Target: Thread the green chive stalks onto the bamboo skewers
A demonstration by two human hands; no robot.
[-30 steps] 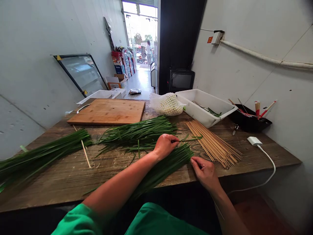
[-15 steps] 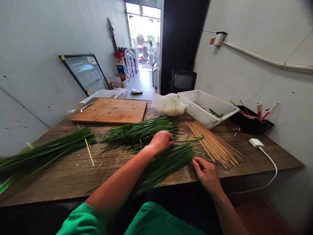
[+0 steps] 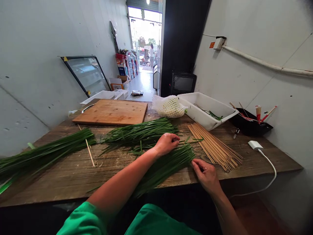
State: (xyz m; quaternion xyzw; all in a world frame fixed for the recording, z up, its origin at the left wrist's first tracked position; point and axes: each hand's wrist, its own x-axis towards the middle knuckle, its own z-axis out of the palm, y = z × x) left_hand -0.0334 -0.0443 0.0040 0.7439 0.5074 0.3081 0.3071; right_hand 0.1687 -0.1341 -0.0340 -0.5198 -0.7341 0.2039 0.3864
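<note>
Chinese chives (image 3: 171,160) lie in a loose bundle at the table's front, some hanging past the edge. My right hand (image 3: 205,171) is closed at the bundle's right end, thumb and forefinger pinched on the chive ends. Over the bundle's back side, my left hand (image 3: 167,143) has its fingers bent and a little apart, with nothing visible in them. My left forearm covers part of the bundle. Behind it rests a second pile of chives (image 3: 141,130). Bamboo skewers (image 3: 215,145) are spread side by side to the right of my hands.
More chives (image 3: 49,151) lie at left beside a loose stick (image 3: 89,152). A cutting board (image 3: 112,112), a net-wrapped bundle (image 3: 171,107) and a white bin (image 3: 207,109) line the back. At right are a black tray (image 3: 251,125) and a white adapter (image 3: 255,145) with its cable.
My left hand has shifted slightly right over the chives, and its fingers have spread a little. My right hand stays at the bundle's end. The camera view has tilted slightly.
</note>
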